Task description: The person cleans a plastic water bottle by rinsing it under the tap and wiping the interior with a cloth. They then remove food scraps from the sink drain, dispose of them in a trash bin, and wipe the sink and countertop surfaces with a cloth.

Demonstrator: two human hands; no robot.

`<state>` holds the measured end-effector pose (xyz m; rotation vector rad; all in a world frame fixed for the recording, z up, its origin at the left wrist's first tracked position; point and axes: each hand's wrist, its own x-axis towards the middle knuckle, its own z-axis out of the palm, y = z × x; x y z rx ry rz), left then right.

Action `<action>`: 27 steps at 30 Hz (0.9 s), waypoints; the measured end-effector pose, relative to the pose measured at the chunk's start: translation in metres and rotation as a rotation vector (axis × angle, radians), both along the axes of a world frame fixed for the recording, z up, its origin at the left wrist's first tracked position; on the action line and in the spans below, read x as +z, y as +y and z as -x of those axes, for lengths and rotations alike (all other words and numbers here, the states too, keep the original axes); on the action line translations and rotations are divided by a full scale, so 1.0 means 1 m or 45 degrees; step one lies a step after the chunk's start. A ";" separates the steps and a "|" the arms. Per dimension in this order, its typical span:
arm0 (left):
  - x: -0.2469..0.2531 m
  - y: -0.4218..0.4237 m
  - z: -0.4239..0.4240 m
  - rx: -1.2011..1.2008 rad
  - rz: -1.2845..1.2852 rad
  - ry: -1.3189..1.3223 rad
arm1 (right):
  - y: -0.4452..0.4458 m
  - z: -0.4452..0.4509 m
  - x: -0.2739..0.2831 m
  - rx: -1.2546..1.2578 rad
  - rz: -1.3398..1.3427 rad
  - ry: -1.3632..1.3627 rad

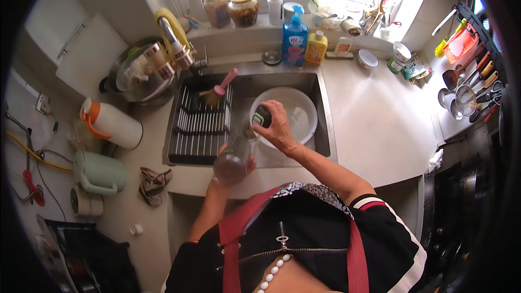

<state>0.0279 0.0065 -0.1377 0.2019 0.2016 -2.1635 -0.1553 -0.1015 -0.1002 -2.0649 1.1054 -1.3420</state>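
In the head view my left hand (pixel 250 164) holds a clear bottle or jar (pixel 230 169) at the front edge of the steel sink (pixel 331 146); its round end faces the camera. My right hand (pixel 279 124) grips a dark lid with a green and pale part (pixel 262 116), above the left rim of a white basin (pixel 313 120). The lid is apart from the vessel. Water and something whitish show in the basin. Left of it, a pink-handled brush (pixel 220 89) lies on a black rack with metal rods (pixel 199 130).
A tap (pixel 175 42) stands behind the sink. A blue pump bottle (pixel 295 38) and a yellow bottle (pixel 316 48) are at the back. On the left counter are a white flask (pixel 116 124), a green kettle (pixel 99 172) and a brown cloth (pixel 154 185). Utensils hang at the right.
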 end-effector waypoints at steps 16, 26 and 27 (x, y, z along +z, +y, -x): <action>-0.005 0.011 -0.005 0.077 -0.080 -0.131 | 0.005 -0.008 0.001 0.034 -0.036 0.042; -0.004 0.011 -0.005 0.070 -0.009 -0.222 | 0.004 -0.011 0.004 0.048 -0.019 -0.018; -0.004 0.011 -0.005 0.057 0.007 -0.213 | 0.005 -0.011 0.004 0.046 -0.023 -0.009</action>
